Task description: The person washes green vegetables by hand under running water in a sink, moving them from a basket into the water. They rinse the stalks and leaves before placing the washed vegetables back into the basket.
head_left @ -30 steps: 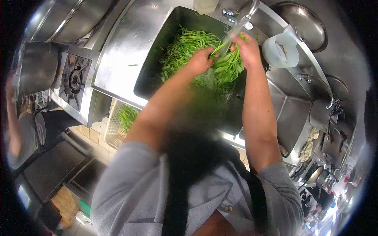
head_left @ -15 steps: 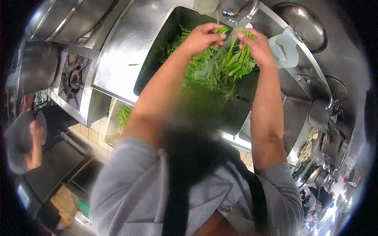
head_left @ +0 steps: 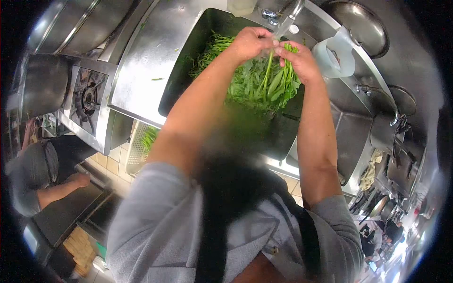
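My right hand (head_left: 302,62) is closed round the stems of a bunch of leafy greens (head_left: 281,86), whose leaves hang down over the sink. Beside it, my left hand (head_left: 251,45) has thumb and fingers pinched together at the top of one stem, touching the right fingertips. Water from the tap (head_left: 296,10) runs down at my fingers. Below both hands, the dark sink basin (head_left: 178,80) holds a large heap of loose greens (head_left: 247,78). My forearm and a blurred dark patch hide part of the heap.
A translucent plastic jug (head_left: 325,61) stands right of the tap. At left are a steel counter (head_left: 141,66) with green scraps and a gas burner (head_left: 88,95). A perforated basket (head_left: 137,146) with greens sits below the counter. Another person's forearm (head_left: 61,191) shows at far left.
My hands have come together, the left moving right and slightly down until the fingertips meet. The bunch has shifted slightly left and down. At far left, the other person's arm has lowered.
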### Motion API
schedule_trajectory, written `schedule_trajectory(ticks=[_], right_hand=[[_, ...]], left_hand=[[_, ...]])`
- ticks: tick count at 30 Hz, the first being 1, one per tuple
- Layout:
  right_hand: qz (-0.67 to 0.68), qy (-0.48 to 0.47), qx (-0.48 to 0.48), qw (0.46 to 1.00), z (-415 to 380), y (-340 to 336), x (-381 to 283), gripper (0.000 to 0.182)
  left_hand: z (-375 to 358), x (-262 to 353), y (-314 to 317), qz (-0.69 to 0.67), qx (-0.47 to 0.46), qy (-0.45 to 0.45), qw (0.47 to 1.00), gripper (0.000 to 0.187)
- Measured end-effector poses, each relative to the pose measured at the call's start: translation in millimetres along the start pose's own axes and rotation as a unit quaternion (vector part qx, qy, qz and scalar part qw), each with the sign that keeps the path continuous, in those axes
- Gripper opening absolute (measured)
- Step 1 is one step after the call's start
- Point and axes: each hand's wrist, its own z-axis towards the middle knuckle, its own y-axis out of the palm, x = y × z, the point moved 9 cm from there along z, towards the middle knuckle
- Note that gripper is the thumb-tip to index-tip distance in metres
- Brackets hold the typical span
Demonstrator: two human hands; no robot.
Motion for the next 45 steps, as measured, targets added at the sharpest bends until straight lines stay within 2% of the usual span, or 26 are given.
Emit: schedule_trajectory(ticks=[2, 6, 8, 10, 13, 15, 16, 17, 18, 19, 21, 23, 24, 25, 27, 29, 31, 32, 34, 35, 37, 38, 40, 41, 42, 45], right_hand=[[-0.131, 0.035, 0.087, 0.987, -5.6, -9.5, -2.8, 0.022], [-0.185, 0.045, 0.100, 0.977, -6.2, 0.0, 5.5, 0.026], [-0.286, -0.046, 0.139, 0.947, -0.8, 1.0, 1.0, 0.029], [-0.303, -0.051, 0.162, 0.938, -3.8, 2.7, -1.5, 0.028], [-0.328, -0.059, 0.201, 0.921, -0.9, -2.8, 9.4, 0.028], [-0.168, 0.005, 0.263, 0.950, 0.6, -27.9, 41.2, 0.026], [-0.167, 0.005, 0.259, 0.951, -2.6, -34.4, 42.3, 0.026], [-0.046, 0.026, 0.270, 0.961, -10.1, -45.9, 52.3, 0.026], [0.076, 0.048, 0.277, 0.957, -18.6, -54.7, 63.2, 0.026], [0.075, 0.048, 0.273, 0.958, -25.1, -62.4, 67.3, 0.026], [0.225, 0.029, 0.287, 0.931, -42.3, -72.4, 80.2, 0.025], [0.207, 0.030, 0.284, 0.936, -62.0, -72.0, 68.9, 0.024], [0.190, 0.028, 0.286, 0.939, -71.1, -71.0, 63.1, 0.024], [0.190, 0.027, 0.276, 0.942, -77.0, -67.9, 62.0, 0.024], [0.130, 0.010, 0.294, 0.947, -88.7, -68.8, 56.1, 0.020], [0.074, 0.000, 0.292, 0.954, -94.6, -67.5, 57.3, 0.021], [0.023, -0.007, 0.277, 0.961, -94.8, -54.2, 58.0, 0.021], [0.071, -0.006, 0.286, 0.956, -95.6, -45.3, 58.5, 0.022], [0.123, 0.002, 0.269, 0.955, -91.1, -23.8, 57.4, 0.023], [0.187, 0.006, 0.264, 0.946, -88.1, -13.6, 57.7, 0.024], [0.312, 0.051, 0.232, 0.920, -76.9, 8.3, 66.8, 0.027], [0.314, 0.054, 0.216, 0.923, -72.5, 19.6, 66.3, 0.027], [0.337, 0.053, 0.113, 0.933, -67.6, 58.9, 39.8, 0.032], [0.338, 0.051, 0.054, 0.938, -69.5, 80.5, 23.2, 0.045], [0.337, 0.054, 0.044, 0.939, -74.3, 92.6, 12.6, 0.045], [0.295, 0.056, -0.078, 0.951, -82.8, 128.8, -5.8, 0.066]], left_hand=[[2.4, 1.7, -9.9, 0.033, 0.049, 0.012, 0.998, 0.030], [1.8, -1.2, -17.6, 0.015, 0.110, -0.021, 0.994, 0.031], [-0.6, 2.0, -16.2, 0.013, 0.121, -0.013, 0.993, 0.031], [-2.7, 3.4, -14.5, -0.050, 0.150, 0.015, 0.987, 0.029], [-9.4, 0.1, -9.3, -0.040, 0.163, -0.012, 0.986, 0.029], [-12.2, -5.7, -8.7, 0.008, 0.179, -0.029, 0.983, 0.027], [-13.4, -10.7, -9.6, 0.056, 0.191, -0.044, 0.979, 0.027], [-12.3, -14.3, -9.7, 0.057, 0.194, -0.046, 0.978, 0.027], [-13.8, -22.3, -17.4, -0.056, 0.245, -0.044, 0.967, 0.028], [-17.4, -31.4, -24.7, -0.168, 0.294, -0.039, 0.940, 0.029], [-21.4, -38.7, -27.6, -0.114, 0.291, -0.031, 0.949, 0.028], [-26.8, -63.6, -22.8, -0.057, 0.287, -0.026, 0.956, 0.028], [-17.0, -99.2, 17.7, 0.245, 0.061, -0.109, 0.961, 0.030], [-33.5, -125.0, 42.8, 0.508, -0.175, -0.181, 0.824, 0.041], [-80.9, -129.2, 44.8, 0.567, -0.224, -0.298, 0.734, 0.056], [-97.8, -117.5, 53.4, 0.540, -0.232, -0.313, 0.746, 0.078], [-100.7, -100.2, 69.4, 0.464, -0.158, -0.273, 0.828, 0.094], [-103.3, -75.9, 76.4, 0.449, -0.051, -0.139, 0.881, 0.107], [-120.0, -40.6, 90.6, 0.433, 0.061, 0.015, 0.899, 0.113], [-126.0, -46.6, 91.1, 0.437, 0.078, -0.003, 0.896, 0.113], [-145.4, -24.5, 84.8, 0.386, 0.189, 0.139, 0.892, 0.097], [-153.6, -27.8, 75.8, 0.392, 0.201, 0.130, 0.888, 0.097], [-168.2, -38.7, 52.2, 0.241, 0.187, 0.022, 0.952, 0.075], [-189.6, -28.6, 40.1, 0.245, 0.246, 0.021, 0.938, 0.057], [-207.3, -22.9, 29.6, 0.245, 0.255, 0.016, 0.935, 0.057], [-270.0, -32.4, -24.5, 0.112, 0.345, -0.041, 0.931, 0.054]])
